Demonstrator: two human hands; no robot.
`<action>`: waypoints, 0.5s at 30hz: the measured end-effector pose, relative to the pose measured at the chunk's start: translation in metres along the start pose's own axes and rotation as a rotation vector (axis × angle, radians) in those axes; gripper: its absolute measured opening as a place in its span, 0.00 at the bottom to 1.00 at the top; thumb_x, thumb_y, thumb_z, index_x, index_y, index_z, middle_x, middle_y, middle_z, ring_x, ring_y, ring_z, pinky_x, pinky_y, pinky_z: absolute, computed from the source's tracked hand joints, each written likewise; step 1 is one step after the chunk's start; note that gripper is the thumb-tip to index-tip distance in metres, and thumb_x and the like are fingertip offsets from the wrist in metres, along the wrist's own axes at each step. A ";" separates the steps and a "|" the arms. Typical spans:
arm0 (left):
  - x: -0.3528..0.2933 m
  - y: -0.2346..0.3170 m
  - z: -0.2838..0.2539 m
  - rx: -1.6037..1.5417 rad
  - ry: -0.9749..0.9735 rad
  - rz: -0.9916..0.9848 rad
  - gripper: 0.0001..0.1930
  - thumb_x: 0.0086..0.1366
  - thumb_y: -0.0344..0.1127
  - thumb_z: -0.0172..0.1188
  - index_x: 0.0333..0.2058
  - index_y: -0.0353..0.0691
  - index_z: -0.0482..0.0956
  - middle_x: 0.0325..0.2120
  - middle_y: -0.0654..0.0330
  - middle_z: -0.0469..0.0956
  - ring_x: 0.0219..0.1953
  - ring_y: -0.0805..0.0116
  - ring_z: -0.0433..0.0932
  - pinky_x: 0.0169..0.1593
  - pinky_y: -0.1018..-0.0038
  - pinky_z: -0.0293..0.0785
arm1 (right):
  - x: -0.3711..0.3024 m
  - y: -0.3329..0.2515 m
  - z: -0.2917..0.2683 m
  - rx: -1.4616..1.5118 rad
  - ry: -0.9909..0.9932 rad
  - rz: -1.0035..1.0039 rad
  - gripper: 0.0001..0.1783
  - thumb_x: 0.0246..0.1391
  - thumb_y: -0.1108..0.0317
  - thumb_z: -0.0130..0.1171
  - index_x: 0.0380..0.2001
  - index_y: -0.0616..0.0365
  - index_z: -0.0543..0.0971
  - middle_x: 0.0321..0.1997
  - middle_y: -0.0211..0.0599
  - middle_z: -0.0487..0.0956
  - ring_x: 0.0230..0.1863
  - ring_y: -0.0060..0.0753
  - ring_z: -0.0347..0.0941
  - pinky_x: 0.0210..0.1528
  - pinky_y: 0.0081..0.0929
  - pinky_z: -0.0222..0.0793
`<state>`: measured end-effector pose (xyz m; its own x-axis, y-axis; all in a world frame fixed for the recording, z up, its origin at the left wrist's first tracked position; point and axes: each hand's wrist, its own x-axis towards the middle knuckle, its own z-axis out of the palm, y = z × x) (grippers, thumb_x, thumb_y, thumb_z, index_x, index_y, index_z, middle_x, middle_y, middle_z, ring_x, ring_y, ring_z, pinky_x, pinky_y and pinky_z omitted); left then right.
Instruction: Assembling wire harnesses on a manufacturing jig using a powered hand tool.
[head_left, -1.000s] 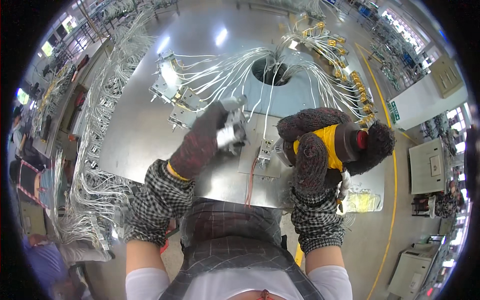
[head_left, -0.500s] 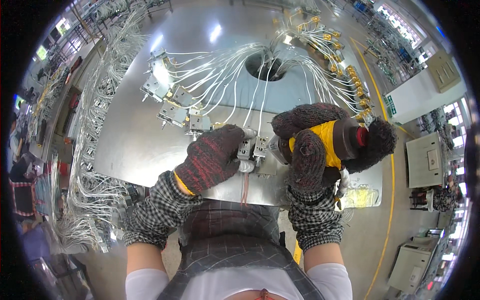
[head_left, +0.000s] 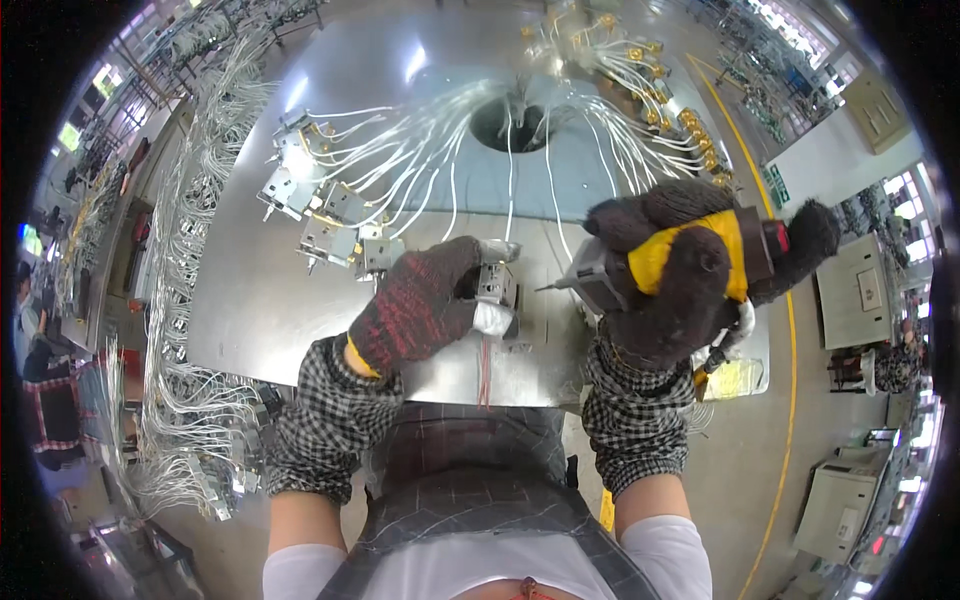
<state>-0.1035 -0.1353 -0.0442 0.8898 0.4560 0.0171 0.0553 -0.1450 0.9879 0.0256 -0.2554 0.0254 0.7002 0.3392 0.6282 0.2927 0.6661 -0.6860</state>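
Observation:
My left hand (head_left: 412, 305), in a dark red-flecked knit glove with silvery wrapped fingertips, pinches a small metal terminal block (head_left: 495, 284) just above the tabletop. Its thumb and index finger close on the block from either side. To the right, my right hand (head_left: 660, 325), in a dark glove, is wrapped round a power screwdriver (head_left: 600, 275) with yellow tape on its body. The thin bit points left toward the block, with a gap between them. Thin reddish strands (head_left: 485, 370) hang below the block over the table's near edge.
White cables run from a round hole (head_left: 500, 128) in the metal table (head_left: 250, 320). Several metal blocks (head_left: 330, 238) lie at their left ends, several brass-coloured fittings (head_left: 700, 140) at the right. A clear yellowish box (head_left: 735, 378) sits at the right corner. Hanging cable bundles (head_left: 190, 250) line the left side.
My right hand has drawn the screwdriver to the right, away from the block, baring its bit. A second block seen between my hands is no longer visible there. The view has shifted slightly.

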 end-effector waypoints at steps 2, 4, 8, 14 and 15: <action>0.004 0.027 0.001 0.330 -0.031 -0.188 0.33 0.49 0.45 0.76 0.54 0.44 0.78 0.36 0.52 0.82 0.40 0.61 0.83 0.44 0.67 0.78 | 0.006 0.025 -0.023 0.426 -0.180 -0.086 0.42 0.62 0.70 0.57 0.71 0.34 0.46 0.39 0.59 0.78 0.32 0.51 0.82 0.28 0.42 0.83; 0.008 0.027 0.007 0.435 -0.023 -0.139 0.31 0.49 0.45 0.75 0.52 0.43 0.78 0.37 0.51 0.82 0.40 0.58 0.84 0.44 0.66 0.78 | -0.003 0.035 -0.033 0.437 -0.158 0.006 0.41 0.62 0.69 0.58 0.70 0.36 0.48 0.41 0.57 0.78 0.35 0.49 0.81 0.32 0.44 0.83; 0.010 0.017 0.010 0.630 -0.007 0.045 0.29 0.51 0.44 0.73 0.52 0.43 0.78 0.39 0.53 0.83 0.40 0.55 0.84 0.44 0.64 0.78 | -0.016 0.040 -0.044 0.435 -0.074 0.345 0.36 0.61 0.67 0.61 0.68 0.46 0.56 0.49 0.48 0.77 0.45 0.45 0.79 0.46 0.53 0.80; 0.000 0.011 0.005 0.648 0.020 0.214 0.30 0.51 0.44 0.72 0.53 0.40 0.77 0.45 0.48 0.80 0.47 0.50 0.80 0.51 0.60 0.75 | -0.017 0.034 -0.047 0.536 -0.129 0.464 0.29 0.63 0.62 0.60 0.63 0.55 0.63 0.56 0.41 0.74 0.52 0.44 0.76 0.57 0.51 0.75; -0.003 0.017 0.005 0.832 0.029 0.337 0.31 0.51 0.44 0.72 0.54 0.40 0.76 0.49 0.46 0.78 0.50 0.49 0.78 0.54 0.58 0.73 | -0.023 0.039 -0.045 0.468 -0.085 0.452 0.28 0.63 0.63 0.61 0.62 0.55 0.64 0.55 0.42 0.75 0.52 0.44 0.76 0.56 0.49 0.76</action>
<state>-0.1030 -0.1438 -0.0284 0.9071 0.2942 0.3009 0.1133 -0.8594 0.4985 0.0505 -0.2666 -0.0324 0.6282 0.6919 0.3559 -0.3459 0.6581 -0.6688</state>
